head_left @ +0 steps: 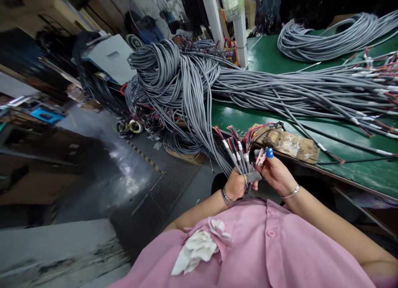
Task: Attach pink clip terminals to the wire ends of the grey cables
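My left hand [235, 185] is closed round a bundle of grey cables [246, 167] close to my body. White-banded cable ends with fanned coloured wires point up and away from me. A grey strap [253, 177] lies around or across the bundle beside my fingers. Just right of it, my right hand [275, 172] pinches a pale pink clip [260, 157]; a blue cover [269, 153] sits on its thumb. Whether that hand also holds a wire is too small to tell.
A wooden block [287, 145] lies at the edge of the green table [357, 172]. Long grey cables [295, 87] spread across the table, and a big heap hangs over its left end. A coil [326, 39] lies behind. White posts [240, 39] stand at the back.
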### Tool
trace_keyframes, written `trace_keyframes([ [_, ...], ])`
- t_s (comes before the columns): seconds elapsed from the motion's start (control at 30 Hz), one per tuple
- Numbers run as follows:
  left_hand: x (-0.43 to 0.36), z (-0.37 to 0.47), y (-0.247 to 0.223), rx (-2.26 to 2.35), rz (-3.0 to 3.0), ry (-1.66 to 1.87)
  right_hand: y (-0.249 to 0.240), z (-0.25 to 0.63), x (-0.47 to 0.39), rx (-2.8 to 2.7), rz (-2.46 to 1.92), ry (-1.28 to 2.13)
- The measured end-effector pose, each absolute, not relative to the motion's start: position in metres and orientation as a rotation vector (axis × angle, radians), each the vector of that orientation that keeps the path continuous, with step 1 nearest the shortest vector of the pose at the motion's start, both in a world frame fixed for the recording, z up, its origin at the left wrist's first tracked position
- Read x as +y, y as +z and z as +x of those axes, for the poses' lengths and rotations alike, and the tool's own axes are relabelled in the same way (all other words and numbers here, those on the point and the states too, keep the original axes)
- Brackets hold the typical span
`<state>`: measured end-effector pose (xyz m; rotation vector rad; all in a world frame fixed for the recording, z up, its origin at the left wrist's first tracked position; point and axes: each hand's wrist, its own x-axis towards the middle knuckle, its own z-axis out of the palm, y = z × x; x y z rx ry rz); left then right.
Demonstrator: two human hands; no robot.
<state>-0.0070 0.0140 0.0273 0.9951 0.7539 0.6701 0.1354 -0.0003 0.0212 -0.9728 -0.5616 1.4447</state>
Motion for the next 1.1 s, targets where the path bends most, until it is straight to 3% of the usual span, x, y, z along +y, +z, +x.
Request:
trace_keyframes([
  [0.63,0.003,-0.02,0.024,0.856,1.057,0.745,0.029,0.15,-0.024,-0.522,-0.849,1.755],
  [1.1,-0.002,-0.019,0.027,0.924,1.143,0.816,0.026,0.139,-0.036,-0.632,-1.067,1.537],
])
